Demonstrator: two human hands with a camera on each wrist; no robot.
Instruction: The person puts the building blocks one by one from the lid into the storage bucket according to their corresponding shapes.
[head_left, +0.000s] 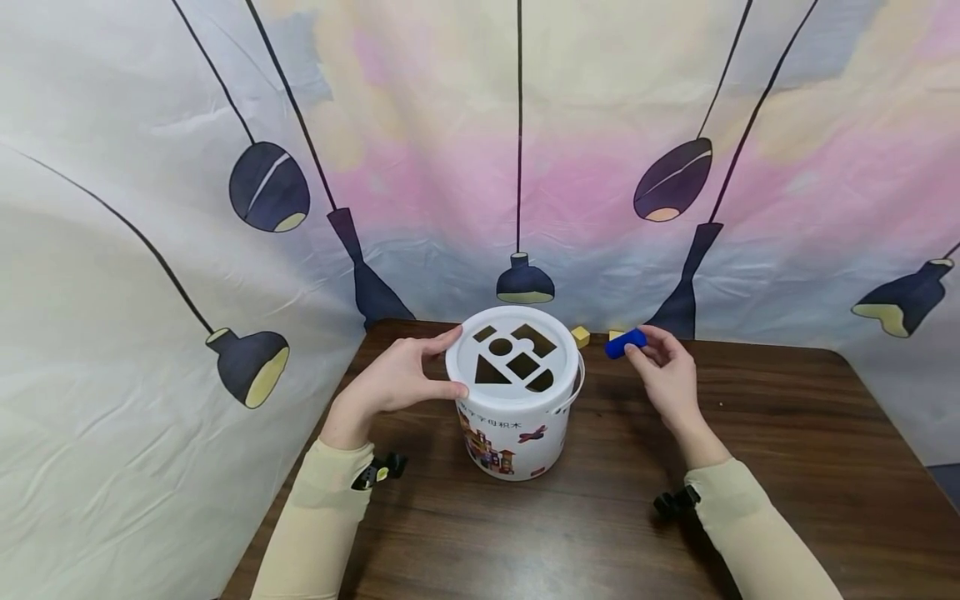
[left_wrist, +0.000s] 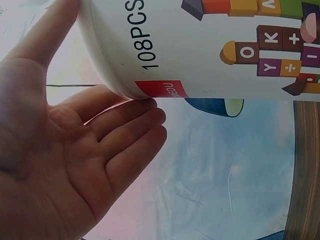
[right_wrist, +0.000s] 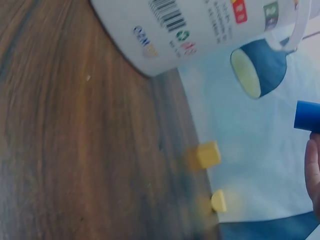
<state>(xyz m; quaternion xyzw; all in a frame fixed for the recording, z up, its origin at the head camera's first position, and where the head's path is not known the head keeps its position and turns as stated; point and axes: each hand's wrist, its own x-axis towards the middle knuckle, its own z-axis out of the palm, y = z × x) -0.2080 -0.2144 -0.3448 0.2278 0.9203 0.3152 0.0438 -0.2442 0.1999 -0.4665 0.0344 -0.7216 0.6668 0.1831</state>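
A white bucket (head_left: 517, 437) stands on the table, its lid (head_left: 489, 346) cut with several shaped holes. My left hand (head_left: 397, 373) rests against the left side of the rim, thumb at the front and fingers farther back. Up close in the left wrist view, that hand's fingers (left_wrist: 132, 132) lie fairly straight along the bucket wall (left_wrist: 195, 55). To the right of the bucket, my right hand (head_left: 667, 375) pinches a blue cylinder block (head_left: 626, 342) between thumb and fingers, held tilted. Only part of this hand and of the blue cylinder (right_wrist: 307, 116) enters the right wrist view.
Behind the bucket's right side, a yellow cube (head_left: 581, 336) sits at the table's back edge. A half-round yellow block (right_wrist: 218, 201) is near it, partly hidden in the head view by the blue cylinder. The white handle (head_left: 576, 387) hangs at the bucket's right. A printed curtain (head_left: 450, 167) closes off the back.
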